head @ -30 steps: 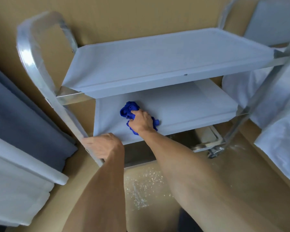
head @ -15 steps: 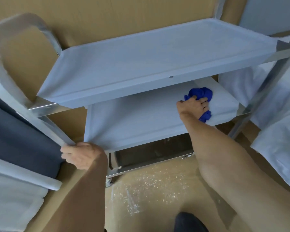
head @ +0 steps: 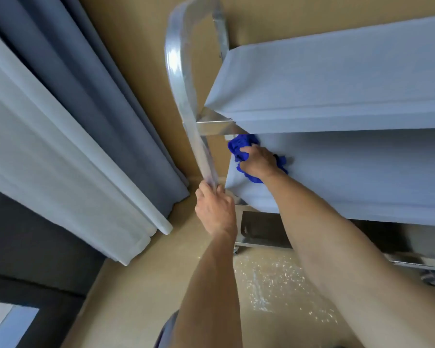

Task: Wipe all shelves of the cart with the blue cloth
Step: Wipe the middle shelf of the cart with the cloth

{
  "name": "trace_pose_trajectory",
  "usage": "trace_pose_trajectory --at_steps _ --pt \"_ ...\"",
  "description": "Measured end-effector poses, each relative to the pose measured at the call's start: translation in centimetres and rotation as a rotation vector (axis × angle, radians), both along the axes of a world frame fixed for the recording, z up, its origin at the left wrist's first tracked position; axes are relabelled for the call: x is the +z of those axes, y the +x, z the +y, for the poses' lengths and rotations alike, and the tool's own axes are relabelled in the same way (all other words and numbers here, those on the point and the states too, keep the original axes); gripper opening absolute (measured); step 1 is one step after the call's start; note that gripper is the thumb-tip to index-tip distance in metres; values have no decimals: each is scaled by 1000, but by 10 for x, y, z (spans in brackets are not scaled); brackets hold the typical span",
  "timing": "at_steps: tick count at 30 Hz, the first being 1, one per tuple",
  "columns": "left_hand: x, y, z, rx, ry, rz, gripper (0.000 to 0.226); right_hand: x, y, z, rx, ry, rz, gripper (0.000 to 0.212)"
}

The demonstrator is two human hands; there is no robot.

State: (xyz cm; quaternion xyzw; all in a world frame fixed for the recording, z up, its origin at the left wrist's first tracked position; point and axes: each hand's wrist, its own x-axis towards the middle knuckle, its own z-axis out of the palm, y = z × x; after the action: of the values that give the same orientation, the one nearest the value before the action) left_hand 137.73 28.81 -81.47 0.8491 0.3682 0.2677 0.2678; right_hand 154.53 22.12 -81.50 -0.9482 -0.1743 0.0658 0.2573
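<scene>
Cart (head: 337,79): metal frame, pale shelves; largest thing in view, fills the right side. Judged stiff and fairly heavy, on castors by the look of the base, so it may roll under a push. Best held by the frame post (head: 199,146).

Left hand (head: 216,209): fingers curled round the lower end of that post, steadying the cart. Grip closed on metal; smooth tube, probably slippery.

Top shelf (head: 349,71): directly above the right hand, overhanging it. Middle shelf (head: 362,172): under the right hand, running off to its right. A dark lower level shows below the forearm; detail too dim to tell.

Right hand (head: 258,162): fingers folded over the cloth (head: 239,144), pressing it down at the left end corner of the middle shelf, close to the post.

Cloth: blue, bunched, soft and light; judged to slide easily on the smooth shelf. Hold it as a wad under the palm so no edge trails loose.

Room: tan floor below both arms, glittering speckles (head: 274,280) on it beneath the right forearm. Grey and white curtains (head: 73,121) well to the left of the left hand
</scene>
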Motion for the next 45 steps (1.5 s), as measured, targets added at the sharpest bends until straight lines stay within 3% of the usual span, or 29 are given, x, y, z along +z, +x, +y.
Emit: trace_pose_trajectory --at_steps 3,10,15,18,22,26,29,35,39,45 --pt "3 -3 6 -8 -37 27 20 -2 -32 11 133 -6 -5 26" --pt "11 -15 11 -80 -82 69 30 -4 -130 -27 57 78 -127 38" --pt "10 -24 -19 93 -288 36 37 -29 -174 -44 -29 125 -303 48" --pt "6 -26 -37 47 -265 13 29 -27 -167 -44 -28 53 -303 47" --pt "18 -13 -46 -171 -62 15 30 -31 -162 -45 -78 -5 -323 37" --pt "27 19 -52 -96 -86 42 38 -5 -128 -66 -336 204 -85 27" --pt "18 36 -68 -90 -53 53 33 13 -81 -119 -467 175 19 18" --pt "-11 85 -123 -244 74 162 22 -8 -16 -279 -880 120 -170 31" --pt "-21 134 -190 -398 203 354 32 -15 -3 -380 -1106 36 -272 51" --pt "-18 188 -272 -506 265 470 52 -25 27 -426 -1164 47 -262 32"
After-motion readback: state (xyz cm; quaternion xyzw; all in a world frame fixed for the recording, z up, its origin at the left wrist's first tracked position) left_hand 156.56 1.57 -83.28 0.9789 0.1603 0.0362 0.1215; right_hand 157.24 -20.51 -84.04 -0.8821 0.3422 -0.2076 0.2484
